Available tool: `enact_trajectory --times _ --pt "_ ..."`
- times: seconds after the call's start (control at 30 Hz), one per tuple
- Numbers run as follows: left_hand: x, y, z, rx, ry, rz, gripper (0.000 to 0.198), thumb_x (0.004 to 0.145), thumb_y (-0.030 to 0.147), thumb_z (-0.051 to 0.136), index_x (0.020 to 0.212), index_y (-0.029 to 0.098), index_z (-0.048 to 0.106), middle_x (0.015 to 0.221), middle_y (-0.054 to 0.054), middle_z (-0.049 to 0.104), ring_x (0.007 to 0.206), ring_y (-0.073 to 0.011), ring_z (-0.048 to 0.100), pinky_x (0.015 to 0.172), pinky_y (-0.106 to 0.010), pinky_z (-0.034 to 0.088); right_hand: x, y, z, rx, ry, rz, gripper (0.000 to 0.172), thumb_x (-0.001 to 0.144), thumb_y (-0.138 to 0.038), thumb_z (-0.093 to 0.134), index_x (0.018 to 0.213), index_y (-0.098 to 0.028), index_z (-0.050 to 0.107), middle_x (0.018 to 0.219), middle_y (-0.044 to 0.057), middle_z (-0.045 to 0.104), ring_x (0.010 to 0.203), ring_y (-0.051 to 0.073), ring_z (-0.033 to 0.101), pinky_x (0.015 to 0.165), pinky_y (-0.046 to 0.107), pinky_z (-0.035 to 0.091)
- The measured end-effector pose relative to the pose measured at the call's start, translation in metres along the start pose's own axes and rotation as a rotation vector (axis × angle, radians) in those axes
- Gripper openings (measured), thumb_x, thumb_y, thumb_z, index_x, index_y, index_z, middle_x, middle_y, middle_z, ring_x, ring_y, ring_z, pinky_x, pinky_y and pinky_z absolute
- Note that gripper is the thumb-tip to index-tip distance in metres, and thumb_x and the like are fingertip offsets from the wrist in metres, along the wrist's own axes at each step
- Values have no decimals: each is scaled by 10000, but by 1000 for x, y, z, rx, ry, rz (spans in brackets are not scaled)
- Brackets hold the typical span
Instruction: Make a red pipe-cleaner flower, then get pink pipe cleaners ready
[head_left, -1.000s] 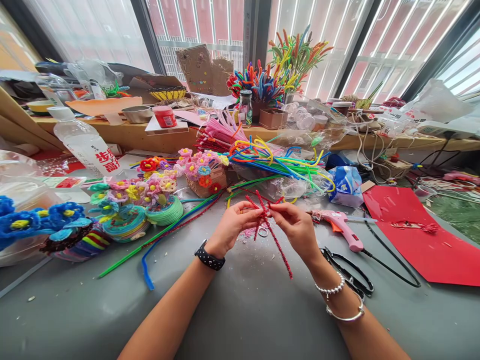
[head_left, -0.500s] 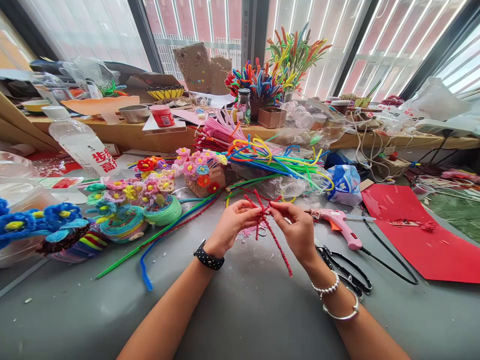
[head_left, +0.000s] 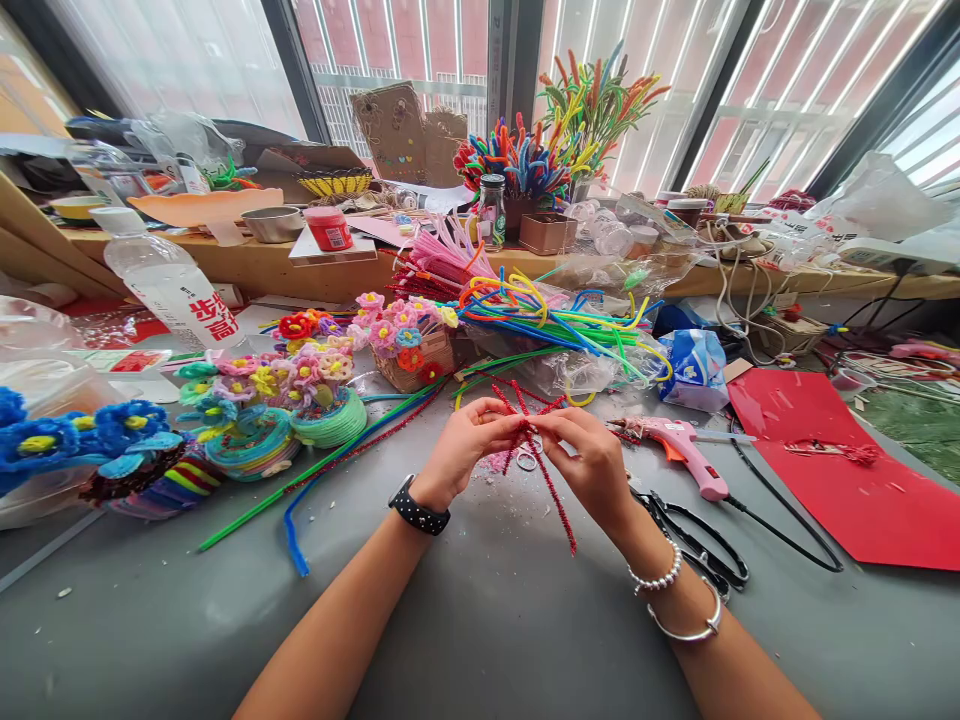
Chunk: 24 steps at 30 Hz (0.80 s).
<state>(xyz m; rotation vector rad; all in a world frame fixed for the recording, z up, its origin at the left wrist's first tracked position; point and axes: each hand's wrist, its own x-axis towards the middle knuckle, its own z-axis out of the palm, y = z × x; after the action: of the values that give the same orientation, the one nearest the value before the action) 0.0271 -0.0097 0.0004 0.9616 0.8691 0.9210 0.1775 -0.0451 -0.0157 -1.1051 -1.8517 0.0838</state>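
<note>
Several red tinsel pipe cleaners (head_left: 553, 498) cross one another like a star above the middle of the grey table. My left hand (head_left: 471, 440) pinches them near the crossing from the left. From the right, the fingertips of my right hand (head_left: 589, 455) are pressed together on the same crossing, close against the left fingers. One long strand hangs down between the hands, and other ends poke up behind them. The crossing itself is mostly covered by fingertips. Under the hands lie a small ring (head_left: 526, 461) and pink scraps (head_left: 496, 462).
Right of my hands lie a pink glue gun (head_left: 686, 455), black-handled scissors (head_left: 701, 540) and a red sheet (head_left: 892, 500). Pipe-cleaner flower pots (head_left: 330, 420) stand left, near a tilted-looking bottle (head_left: 169, 285). Behind is a bundle of coloured pipe cleaners (head_left: 555, 320).
My right hand has moved left and inward, so its fingertips now meet the left ones at the crossing. The hanging strand has swung slightly left.
</note>
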Motion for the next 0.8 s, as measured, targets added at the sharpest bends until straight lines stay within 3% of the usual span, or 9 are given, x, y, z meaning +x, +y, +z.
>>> enact_trajectory --times 0.2,0.43,0.63,0.8 --pt "1 0 -1 1 5 -23 245 602 230 684 740 137 505 677 -5 614 636 -101 609 669 -226 467 0 0 0 -31 11 -60 207 786 -151 470 926 -177 619 763 66 618 728 164 543 661 284 455" --pt "1 0 -2 36 -51 5 267 595 241 690 771 135 519 723 -6 609 682 -105 604 710 -245 466 0 2 0 -35 -18 -20 216 791 -165 458 932 -202 617 764 56 617 731 167 539 656 299 452" --pt "1 1 -4 0 -65 14 253 610 197 678 798 130 523 718 -7 612 668 -92 595 688 -226 467 2 -4 -1 224 54 290 146 762 -256 516 868 -190 593 775 25 622 661 124 562 641 257 471" --pt "0 3 -4 -25 -83 -8 271 605 190 680 822 137 527 680 7 599 659 -91 587 705 -242 468 5 -2 -2 422 -23 463 166 725 -328 555 741 -168 597 762 23 593 688 121 545 615 234 451"
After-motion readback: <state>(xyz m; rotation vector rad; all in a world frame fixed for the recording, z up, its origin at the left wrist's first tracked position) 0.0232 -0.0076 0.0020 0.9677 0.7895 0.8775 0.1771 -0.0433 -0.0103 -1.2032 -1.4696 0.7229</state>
